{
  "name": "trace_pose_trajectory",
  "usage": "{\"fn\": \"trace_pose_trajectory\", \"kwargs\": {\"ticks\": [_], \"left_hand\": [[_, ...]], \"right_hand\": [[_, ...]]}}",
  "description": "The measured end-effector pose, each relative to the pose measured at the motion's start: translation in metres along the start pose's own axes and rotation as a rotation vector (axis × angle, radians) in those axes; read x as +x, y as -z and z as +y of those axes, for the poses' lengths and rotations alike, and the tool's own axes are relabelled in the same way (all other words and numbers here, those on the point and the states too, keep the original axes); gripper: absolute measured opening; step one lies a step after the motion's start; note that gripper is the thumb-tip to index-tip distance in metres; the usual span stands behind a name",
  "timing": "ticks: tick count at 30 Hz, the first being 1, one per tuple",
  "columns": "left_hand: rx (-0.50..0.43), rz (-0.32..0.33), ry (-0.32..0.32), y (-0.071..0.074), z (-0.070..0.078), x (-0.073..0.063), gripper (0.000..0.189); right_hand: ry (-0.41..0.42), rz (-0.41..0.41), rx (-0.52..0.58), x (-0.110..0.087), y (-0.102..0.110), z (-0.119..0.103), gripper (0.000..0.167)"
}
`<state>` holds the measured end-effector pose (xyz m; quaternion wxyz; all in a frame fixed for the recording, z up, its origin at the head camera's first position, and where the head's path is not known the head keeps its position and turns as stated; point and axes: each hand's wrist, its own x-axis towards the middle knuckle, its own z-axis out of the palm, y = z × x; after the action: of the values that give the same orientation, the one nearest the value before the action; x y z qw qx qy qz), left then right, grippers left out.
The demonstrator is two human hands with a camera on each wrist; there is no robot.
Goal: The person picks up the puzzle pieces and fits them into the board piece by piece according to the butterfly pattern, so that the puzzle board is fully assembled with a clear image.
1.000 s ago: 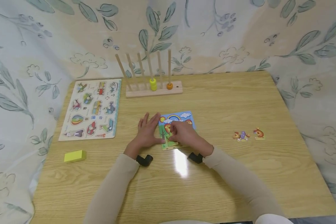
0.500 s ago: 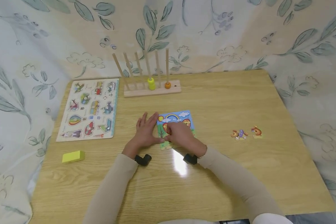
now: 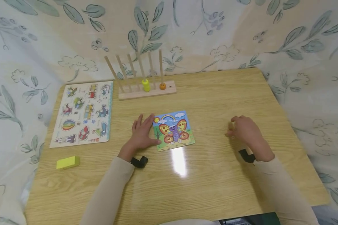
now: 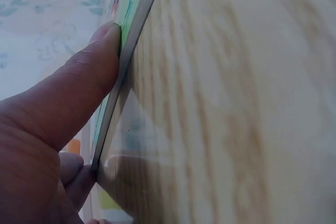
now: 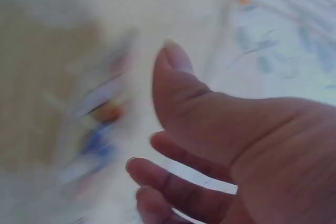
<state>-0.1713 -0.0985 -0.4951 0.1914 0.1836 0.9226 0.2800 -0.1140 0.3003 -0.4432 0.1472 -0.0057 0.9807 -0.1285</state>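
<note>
A square butterfly picture puzzle point(image 3: 174, 130) lies flat on the table, its butterfly picture looking whole. My left hand point(image 3: 141, 135) rests at its left side with spread fingers, one fingertip near the upper corner and the thumb on the lower left. In the left wrist view, the thumb presses the top of the puzzle point(image 4: 140, 22) by its edge. To the right, my right hand point(image 3: 246, 131) hovers over where the loose pieces lay and hides them. The right wrist view shows this hand point(image 5: 205, 145) with thumb and fingers apart, holding nothing, beside a blurred coloured shape point(image 5: 100, 140).
A pegged vehicle puzzle board point(image 3: 83, 114) lies at the left, with a yellow block point(image 3: 68, 162) in front of it. Behind stands a wooden rod rack point(image 3: 132, 94) with yellow beads point(image 3: 145, 85) and orange beads point(image 3: 162, 86). Patterned fabric point(image 3: 186, 34) hangs round the table.
My right hand has left the butterfly puzzle and moved right to the loose pieces, uncovering the picture. My left hand stays at the puzzle's left edge. The head view has shifted slightly.
</note>
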Motion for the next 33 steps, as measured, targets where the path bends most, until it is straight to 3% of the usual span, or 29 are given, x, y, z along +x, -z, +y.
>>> {"fn": "trace_pose_trajectory", "kwargs": {"ticks": [6, 12, 16, 20, 25, 27, 33], "left_hand": [[-0.013, -0.007, -0.004, 0.0, -0.001, -0.001, 0.117], [-0.011, -0.004, -0.009, 0.0, -0.003, -0.001, 0.116], [-0.006, 0.001, -0.007, 0.0, -0.003, -0.001, 0.116], [0.005, -0.002, -0.007, 0.001, -0.001, -0.001, 0.116], [-0.002, 0.008, -0.018, 0.0, -0.002, -0.001, 0.115], [-0.016, 0.017, -0.034, 0.0, -0.002, -0.001, 0.114], [-0.021, 0.021, -0.049, -0.001, -0.002, -0.001, 0.114]], "right_hand": [[-0.094, 0.056, 0.03, -0.01, -0.013, 0.022, 0.047], [-0.091, 0.09, 0.01, -0.002, -0.018, 0.005, 0.047], [0.018, 0.108, 0.065, 0.008, -0.022, -0.024, 0.028], [0.187, 0.083, 0.244, 0.018, -0.024, -0.07, 0.011], [0.34, -0.035, 0.409, 0.03, -0.036, -0.128, 0.016], [0.349, -0.052, 0.395, 0.035, -0.044, -0.143, 0.023], [0.22, 0.011, 0.334, 0.044, -0.063, -0.159, 0.04]]}}
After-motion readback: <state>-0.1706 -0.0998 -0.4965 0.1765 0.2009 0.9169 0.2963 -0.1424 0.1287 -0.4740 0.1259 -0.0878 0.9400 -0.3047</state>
